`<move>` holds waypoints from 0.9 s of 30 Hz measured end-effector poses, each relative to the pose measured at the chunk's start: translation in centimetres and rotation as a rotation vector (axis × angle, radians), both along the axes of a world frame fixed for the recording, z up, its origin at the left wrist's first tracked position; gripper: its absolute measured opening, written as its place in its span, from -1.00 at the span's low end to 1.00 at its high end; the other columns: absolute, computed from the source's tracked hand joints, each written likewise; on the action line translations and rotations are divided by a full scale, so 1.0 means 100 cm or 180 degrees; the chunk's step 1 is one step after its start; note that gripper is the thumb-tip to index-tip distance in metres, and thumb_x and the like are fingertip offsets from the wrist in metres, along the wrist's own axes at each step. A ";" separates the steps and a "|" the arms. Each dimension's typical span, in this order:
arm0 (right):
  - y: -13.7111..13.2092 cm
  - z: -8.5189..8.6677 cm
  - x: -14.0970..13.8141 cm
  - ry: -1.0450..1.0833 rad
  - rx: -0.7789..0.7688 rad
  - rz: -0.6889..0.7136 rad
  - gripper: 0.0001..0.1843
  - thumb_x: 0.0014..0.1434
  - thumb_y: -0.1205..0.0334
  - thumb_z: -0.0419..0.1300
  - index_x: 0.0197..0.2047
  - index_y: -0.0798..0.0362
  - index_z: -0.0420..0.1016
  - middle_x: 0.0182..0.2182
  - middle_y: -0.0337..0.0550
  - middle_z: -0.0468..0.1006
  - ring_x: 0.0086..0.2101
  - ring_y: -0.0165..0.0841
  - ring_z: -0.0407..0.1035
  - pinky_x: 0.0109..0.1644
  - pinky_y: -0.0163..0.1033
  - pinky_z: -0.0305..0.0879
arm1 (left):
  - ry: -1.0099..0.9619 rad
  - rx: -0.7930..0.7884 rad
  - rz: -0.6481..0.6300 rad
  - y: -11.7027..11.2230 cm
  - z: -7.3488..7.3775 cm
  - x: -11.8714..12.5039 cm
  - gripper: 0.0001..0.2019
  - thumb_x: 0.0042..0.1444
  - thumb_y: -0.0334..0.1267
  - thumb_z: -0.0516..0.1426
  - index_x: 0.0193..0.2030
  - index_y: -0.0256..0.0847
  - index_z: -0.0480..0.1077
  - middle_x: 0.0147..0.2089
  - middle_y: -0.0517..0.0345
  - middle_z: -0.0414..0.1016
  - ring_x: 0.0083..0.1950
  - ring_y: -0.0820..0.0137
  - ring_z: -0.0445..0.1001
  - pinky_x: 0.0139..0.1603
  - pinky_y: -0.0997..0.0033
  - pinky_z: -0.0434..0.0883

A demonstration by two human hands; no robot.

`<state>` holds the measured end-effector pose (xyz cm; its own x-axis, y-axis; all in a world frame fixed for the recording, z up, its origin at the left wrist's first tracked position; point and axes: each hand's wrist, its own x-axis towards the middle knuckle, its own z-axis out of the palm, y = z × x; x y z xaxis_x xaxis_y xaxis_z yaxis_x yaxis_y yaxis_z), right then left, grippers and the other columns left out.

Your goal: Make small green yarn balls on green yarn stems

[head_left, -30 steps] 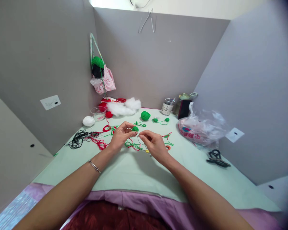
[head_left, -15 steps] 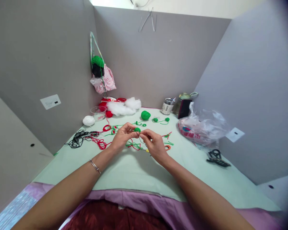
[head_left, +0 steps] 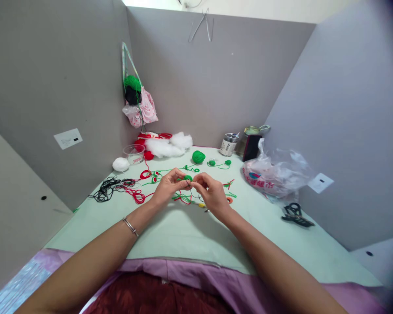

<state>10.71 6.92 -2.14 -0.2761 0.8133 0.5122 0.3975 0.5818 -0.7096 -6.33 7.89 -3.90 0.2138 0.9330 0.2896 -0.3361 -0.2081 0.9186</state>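
Observation:
My left hand point(head_left: 166, 188) pinches a small green yarn piece point(head_left: 187, 178) above the pale green table point(head_left: 170, 235). My right hand point(head_left: 212, 194) is closed in a pinch right beside that piece, its fingertips touching it; a thin dark thread point(head_left: 191, 189) hangs between the two hands. Whether the right fingers hold a needle I cannot make out. Loose red and green yarn strands point(head_left: 182, 199) lie on the table just under the hands. A silver bracelet point(head_left: 131, 226) is on my left wrist.
A black yarn tangle point(head_left: 106, 189) and red yarn point(head_left: 136, 196) lie left. Behind are a green yarn ball point(head_left: 198, 156), white stuffing point(head_left: 168, 146), a clear cup point(head_left: 134, 154) and a jar point(head_left: 228, 145). A plastic bag point(head_left: 275, 174) and black clip point(head_left: 296, 216) sit right. Grey partitions enclose the table.
My right hand has moved left and up until its fingertips meet the green piece held by my left hand. The left hand has stayed almost still.

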 end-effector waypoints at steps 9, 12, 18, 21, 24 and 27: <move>0.005 -0.005 0.000 0.0407 -0.1034 0.0797 -0.75 0.11 0.29 0.09 -0.10 0.03 0.27 -0.48 -0.33 0.39 -0.48 -0.44 0.24 -0.40 -0.35 0.18 | 0.0188 -0.0055 0.0168 0.006 -0.005 -0.005 -0.68 -0.03 -0.16 0.31 -0.16 -0.21 0.41 -0.23 0.17 0.45 -0.29 0.41 0.53 -0.13 0.28 0.48; 0.004 -0.009 -0.003 0.0554 -0.0910 0.0694 -0.71 0.11 0.31 0.08 -0.06 0.02 0.23 -0.49 -0.35 0.39 -0.44 -0.43 0.28 -0.36 -0.34 0.19 | 0.0351 0.0129 0.0099 0.009 -0.008 -0.005 -0.70 -0.03 -0.17 0.30 -0.20 -0.23 0.39 -0.25 0.15 0.46 -0.30 0.40 0.51 -0.17 0.31 0.47; 0.004 -0.001 0.004 0.0049 -0.0482 0.0520 -0.76 0.20 0.29 0.07 -0.05 0.01 0.36 -0.40 -0.25 0.47 -0.39 -0.40 0.34 -0.26 -0.28 0.25 | 0.0560 0.0130 0.0030 0.005 -0.005 -0.003 -0.74 -0.03 -0.21 0.29 -0.21 -0.23 0.39 -0.29 0.17 0.48 -0.30 0.42 0.48 -0.19 0.37 0.41; 0.005 0.006 0.008 -0.0106 -0.0038 0.0217 -0.84 0.23 0.23 0.11 -0.18 0.03 0.49 -0.26 -0.14 0.50 -0.26 -0.35 0.38 -0.10 -0.21 0.25 | 0.0739 0.0176 0.0145 0.002 -0.002 -0.003 -0.74 -0.03 -0.22 0.29 -0.19 -0.23 0.43 -0.23 0.12 0.50 -0.23 0.39 0.47 -0.14 0.38 0.39; 0.007 0.006 0.008 -0.0065 0.0020 0.0121 -0.87 0.19 0.21 0.18 -0.33 0.05 0.51 -0.31 -0.15 0.49 -0.27 -0.34 0.38 -0.11 -0.22 0.25 | 0.0804 0.0261 0.0106 0.001 -0.004 -0.001 -0.73 -0.02 -0.22 0.29 -0.17 -0.21 0.45 -0.17 0.09 0.51 -0.17 0.36 0.47 -0.11 0.37 0.37; 0.008 0.001 0.004 -0.0043 -0.0170 0.0207 -0.87 0.17 0.23 0.20 -0.39 0.06 0.48 -0.40 -0.19 0.46 -0.32 -0.35 0.37 -0.19 -0.24 0.25 | 0.0791 0.0346 -0.0136 0.000 -0.011 0.001 -0.74 0.00 -0.21 0.28 -0.16 -0.20 0.44 -0.17 0.09 0.51 -0.17 0.34 0.48 -0.12 0.37 0.38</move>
